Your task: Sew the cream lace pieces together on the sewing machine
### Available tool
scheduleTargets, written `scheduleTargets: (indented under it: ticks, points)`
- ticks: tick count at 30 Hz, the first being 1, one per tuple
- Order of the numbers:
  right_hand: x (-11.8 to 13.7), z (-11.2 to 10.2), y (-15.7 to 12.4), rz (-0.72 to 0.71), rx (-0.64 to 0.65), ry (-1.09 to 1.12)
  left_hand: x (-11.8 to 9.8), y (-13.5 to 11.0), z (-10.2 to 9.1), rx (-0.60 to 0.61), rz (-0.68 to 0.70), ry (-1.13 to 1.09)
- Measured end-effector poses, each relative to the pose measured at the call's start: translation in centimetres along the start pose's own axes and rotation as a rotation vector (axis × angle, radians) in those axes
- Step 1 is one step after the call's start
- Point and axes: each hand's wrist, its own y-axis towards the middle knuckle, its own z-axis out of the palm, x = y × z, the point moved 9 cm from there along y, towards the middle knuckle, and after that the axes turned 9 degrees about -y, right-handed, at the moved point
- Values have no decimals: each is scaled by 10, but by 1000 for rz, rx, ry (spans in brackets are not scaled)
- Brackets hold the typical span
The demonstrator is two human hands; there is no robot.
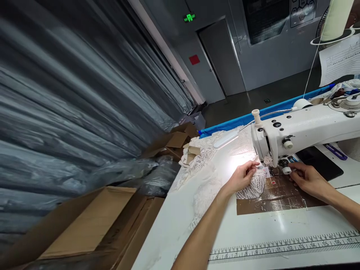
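White lace (253,185) lies bunched on the table (253,232) just left of the white sewing machine (309,127), and its near edge reaches under the machine's needle end. The needle itself is too small and too washed out by glare to make out. The left hand (243,176) rests on the lace just left of the machine head, with thumb and fingers pinched together on a fold of it. The right hand (306,179) lies in front of the machine, below its arm, with the fingers curled toward the needle area. The machine's small white knob covers the fingertips, so whether they grip anything cannot be told. The two hands sit apart, one on each side of the needle end.

More lace trails away from the machine to the left, blurring into the bright pool under the gooseneck lamp (225,139). A brown taped patch (281,200) covers the table in front of the machine, partly hidden by the lace and the right hand. Nearer than that runs a printed ruler (284,248), cut off at the right edge. Far left of the machine, beyond the table's edge, cardboard boxes (92,221) stand open. Above the machine a thread cone (336,18) is cropped at the top
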Motion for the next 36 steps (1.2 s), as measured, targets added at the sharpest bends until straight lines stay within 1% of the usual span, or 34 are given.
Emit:
scheduleTargets:
  ticks: [7, 9, 11, 14, 16, 18, 21, 22, 24, 26, 29, 33, 36]
  points:
    - [11, -6, -2, -56, -34, -40, 7, 1, -3, -11, -6, -4]
    - [13, -6, -3, -58, -34, -44, 9, 1, -3, -19, 4, 37]
    - [14, -6, -3, -65, -30, -51, 7, 1, -4, -27, 43, 108]
    - [17, -6, -5, -87, -28, -62, -1, 0, -2, -34, 145, 258]
    - [20, -6, -6, -92, -25, -67, -9, -1, 0, -41, 242, 418]
    - [24, -7, -8, -94, -25, -81, -23, -5, 5, -63, 414, 647]
    - [34, -9, -12, -124, -34, -130, -46, -20, 18, -136, 759, 1012]
    - [38, -9, -13, -144, -38, -148, -50, -24, 23, -147, 847, 1093]
    - [46, -10, -15, -191, -49, -182, -54, -30, 30, -131, 954, 1182]
    - [51, -11, -17, -232, -60, -206, -55, -34, 34, -104, 1006, 1210]
    - [55, -11, -19, -269, -73, -226, -54, -37, 35, -94, 1048, 1233]
    - [55, -8, -21, -285, -71, -239, -51, -38, 34, -80, 1060, 1223]
    - [56, -6, -22, -309, -67, -233, -48, -37, 34, -65, 1040, 1210]
